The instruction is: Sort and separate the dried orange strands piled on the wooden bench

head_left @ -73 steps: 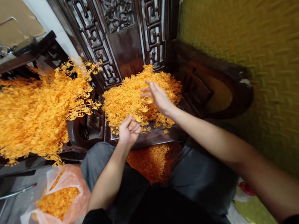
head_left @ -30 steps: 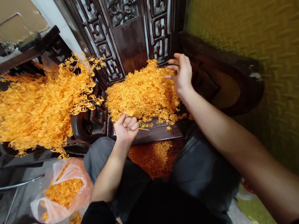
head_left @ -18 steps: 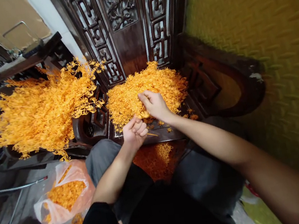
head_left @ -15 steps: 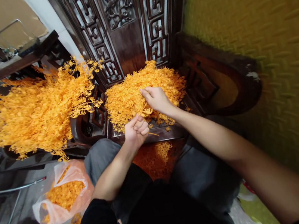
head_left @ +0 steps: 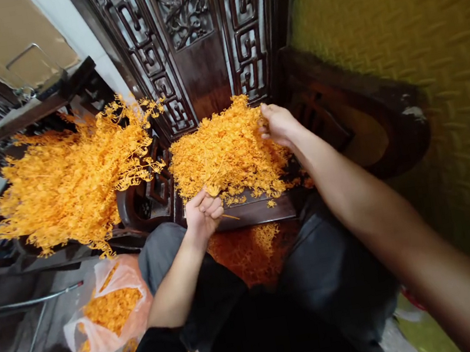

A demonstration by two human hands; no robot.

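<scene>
My left hand [head_left: 204, 212] is closed around the thin stem of an orange plastic flower sprig [head_left: 230, 216], low over the front of the seat. The stem's bare end sticks out to the right of my fist, and a small tuft shows above the thumb. Past it lies a broad heap of orange plastic flower pieces [head_left: 226, 147] on the dark wooden chair seat [head_left: 262, 210]. At the heap's upper right edge, my right hand [head_left: 279, 124] has its fingers curled against the flowers; whatever is between the fingertips is hidden.
A large bunch of orange flower sprigs [head_left: 67, 185] lies to the left, beyond the chair's armrest [head_left: 126, 208]. On the floor, a plastic bag [head_left: 105, 342] holds more orange pieces. A carved chair back [head_left: 204, 68] rises behind the heap. Woven yellow matting [head_left: 424, 21] covers the right side.
My right hand has moved from above the left fist to the right edge of the heap. My left hand still grips the stem, slightly lower and left. The whole view has shifted a little.
</scene>
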